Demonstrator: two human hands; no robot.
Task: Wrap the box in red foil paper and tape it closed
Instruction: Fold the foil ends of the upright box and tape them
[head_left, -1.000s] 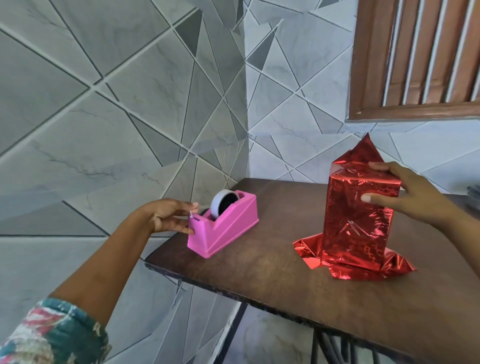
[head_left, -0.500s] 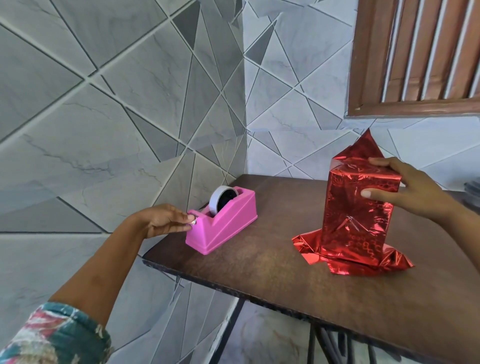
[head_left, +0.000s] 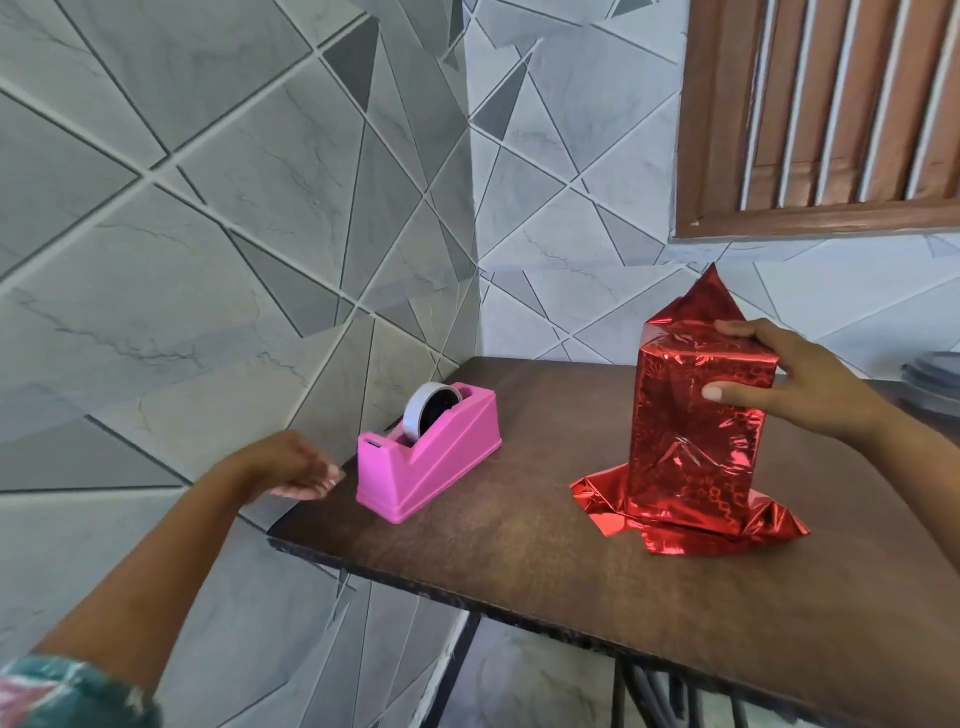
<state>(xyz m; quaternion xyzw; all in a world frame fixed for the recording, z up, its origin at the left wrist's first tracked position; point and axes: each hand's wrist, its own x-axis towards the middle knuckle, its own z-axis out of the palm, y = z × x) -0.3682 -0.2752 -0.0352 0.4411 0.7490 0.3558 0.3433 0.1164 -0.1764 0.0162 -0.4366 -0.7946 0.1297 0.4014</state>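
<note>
Dispenser (head_left: 436, 467) sits near the table (head_left: 519, 561) edge, box (head_left: 696, 441) well apart.

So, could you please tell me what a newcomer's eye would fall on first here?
The red foil-wrapped box stands upright on the right of the table, gripped near its top by the right hand, loose foil splayed at its base. To its left sits a pink tape dispenser, with the left hand just off its near end.
</note>
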